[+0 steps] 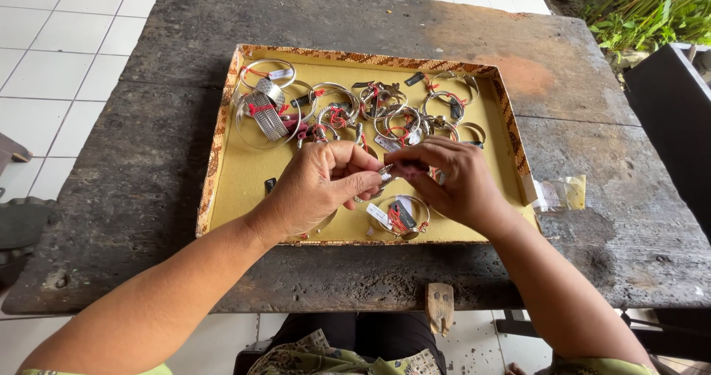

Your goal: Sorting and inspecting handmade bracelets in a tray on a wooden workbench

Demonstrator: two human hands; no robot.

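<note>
Shiny silver metal bangles (267,113) lie in a matt yellow cardboard tray (235,176) with patterned edging, on a rough, weathered grey wooden table (155,168).

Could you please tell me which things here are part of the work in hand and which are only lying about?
In use:
left hand
right hand
small silver piece pinched between both hands
yellow tray
silver bangles with red ties

Lying about:
clear plastic bag on the wooden table
wooden peg at the table edge

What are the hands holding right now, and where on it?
Both the left hand and right hand pinch a small silver bangle between their fingertips above the tray. The fingers hide which part of it they grip.
</note>
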